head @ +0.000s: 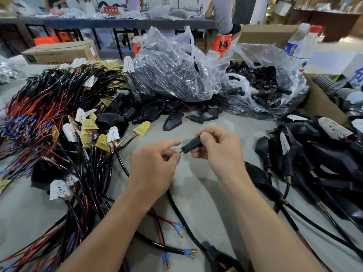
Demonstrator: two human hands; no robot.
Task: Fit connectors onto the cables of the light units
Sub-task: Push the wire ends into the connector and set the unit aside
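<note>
My right hand (218, 148) pinches a small black connector (191, 145) over the middle of the table. My left hand (155, 163) grips the end of a black cable (174, 203); its blue-tipped wire ends (177, 151) sit at the connector's mouth. Whether they are inside it is unclear. The cable runs under my left hand and down toward the table's near edge. Cables with LED boards (59, 134) lie heaped at the left. An open clear bag holds loose black connectors (261, 83) at the back right.
A knotted plastic bag of black housings (170, 67) stands at the back centre, with loose housings (151, 112) before it. Units with connectors on their cables (314, 163) pile up at the right. A cardboard box (322, 103) and two water bottles (300, 46) stand far right. People sit at a far table.
</note>
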